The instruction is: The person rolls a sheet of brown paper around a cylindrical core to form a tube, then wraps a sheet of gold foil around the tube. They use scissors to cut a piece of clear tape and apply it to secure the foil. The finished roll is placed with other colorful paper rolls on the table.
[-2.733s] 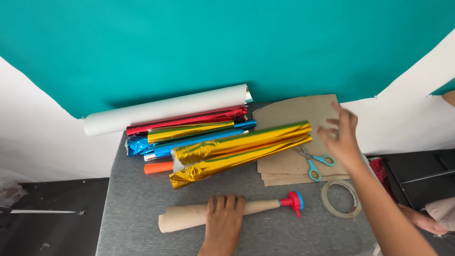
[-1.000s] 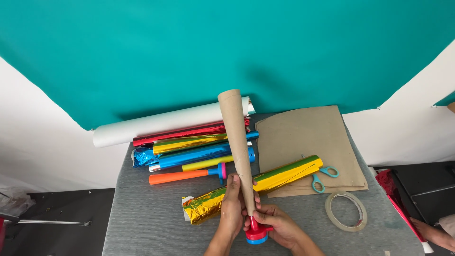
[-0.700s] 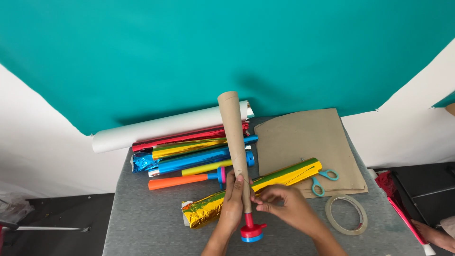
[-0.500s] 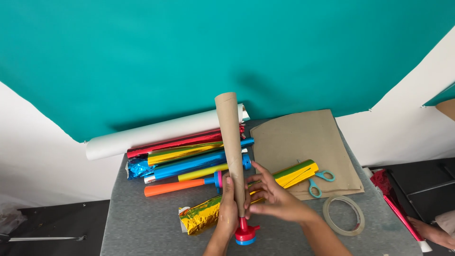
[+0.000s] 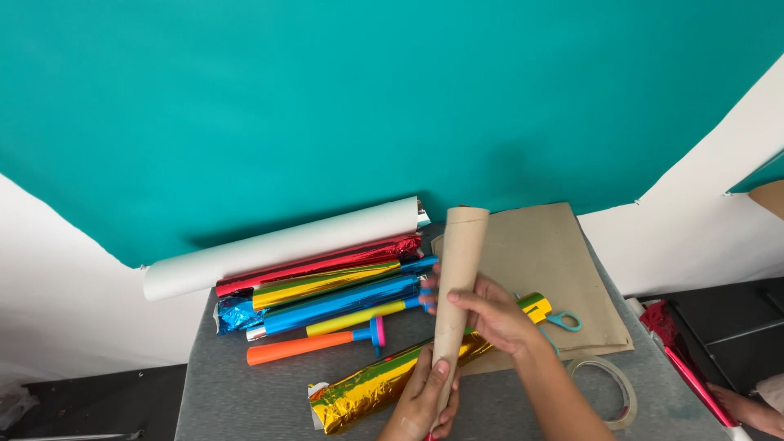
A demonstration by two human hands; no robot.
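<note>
Brown cardboard tube (image 5: 456, 294) upright above the grey counter (image 5: 245, 400), over the gold foil roll (image 5: 384, 384). Left hand (image 5: 423, 402) clasped round its base, right hand (image 5: 490, 313) closed round mid-shaft.

Craft studio: teal backdrop (image 5: 327, 106), foil rolls (image 5: 327, 290), grey table (image 5: 229, 400).

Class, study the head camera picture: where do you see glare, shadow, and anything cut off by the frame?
Head view: glare streaks the gold foil roll; soft shadow lies on the teal backdrop behind the white roll; the left hand is cropped at the bottom edge; focus is sharp throughout.
</note>
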